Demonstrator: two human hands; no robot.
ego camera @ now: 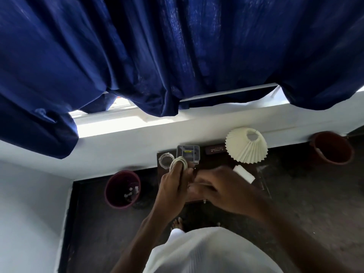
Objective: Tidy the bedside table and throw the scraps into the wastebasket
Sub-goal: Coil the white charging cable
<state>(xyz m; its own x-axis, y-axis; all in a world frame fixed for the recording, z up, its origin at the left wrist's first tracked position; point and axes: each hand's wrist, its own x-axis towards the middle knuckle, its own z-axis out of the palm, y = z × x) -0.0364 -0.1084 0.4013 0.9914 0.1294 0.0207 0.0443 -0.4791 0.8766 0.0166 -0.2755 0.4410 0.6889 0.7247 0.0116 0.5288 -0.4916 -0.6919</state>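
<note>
The bedside table is a small dark-topped stand against the white wall under the window ledge. The person's arms and hands cover much of its near half and front edge.

Over its left side, the left hand pinches a coil of white cord at its fingertips, with the loops standing up above the fingers. The right hand hovers over the middle of the top. It is blurred with the fingers bent, and whether they hold anything cannot be told.

At the table's far left corner sits a round glass jar, just beyond the coil. A clear square box with something yellow inside stands beside it along the back edge, followed by a flat dark case. A pleated cream lampshade fills the far right corner, and a white block lies near the right edge, just past the right hand.

On the dark floor left of the table stands the maroon wastebasket with pale scraps inside. A reddish pot stands by the wall, well off to the right. A deep blue curtain hangs overhead.
</note>
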